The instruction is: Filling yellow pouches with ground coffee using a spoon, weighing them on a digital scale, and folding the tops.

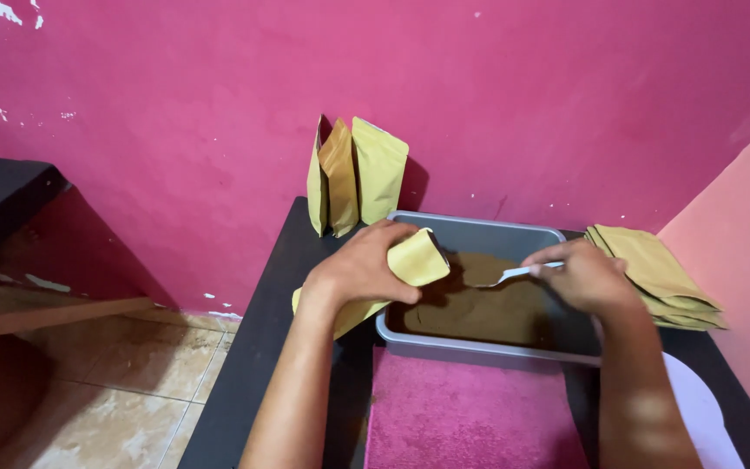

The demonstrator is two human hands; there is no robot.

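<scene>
Head view: the left hand (pixel 359 267) grips a yellow paper bag (pixel 416 260), tipped over the edge of the gray tub (pixel 479 227). The right hand (pixel 588 276) pinches a white spoon (pixel 514 274), its scoop in the brown powder (pixel 479 308) inside the tub.

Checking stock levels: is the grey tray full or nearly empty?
Partly full: brown powder covers the grey tray's floor, but its inner walls show bare above it.
</scene>
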